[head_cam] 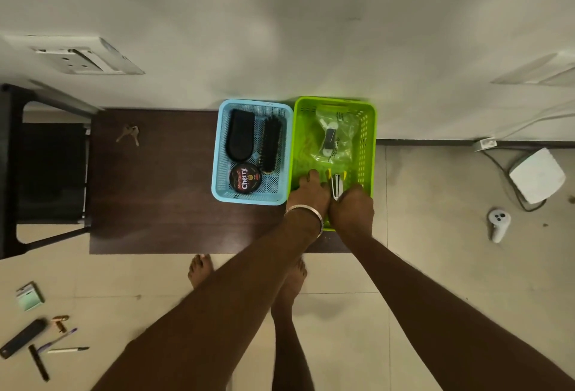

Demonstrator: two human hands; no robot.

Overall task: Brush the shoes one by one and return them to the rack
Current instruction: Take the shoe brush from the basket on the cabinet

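The black shoe brush [271,144] lies bristles up in the blue basket [221,154], along its right side, with a black oval applicator [240,134] to its left and a round tin of Cherry polish [245,178] at the basket's near edge. No hand touches it. The blue basket stands on the dark wooden surface [155,191], touching the green basket [368,141] on its right. Both arms reach forward and down into the near end of the green basket. The left hand [311,196], a metal bangle [306,214] on its wrist, lies palm down with its fingers [312,176] stretched forward onto the basket's floor; whether they grip anything cannot be told. The right hand [351,208] is beside it, knuckles up and fingers curled under, next to a small white and black object [336,187]; whether it holds that object cannot be told. Farther in the green basket lies a clear plastic bag [334,138]. Left of the blue basket, keys [129,133] rest on the surface.
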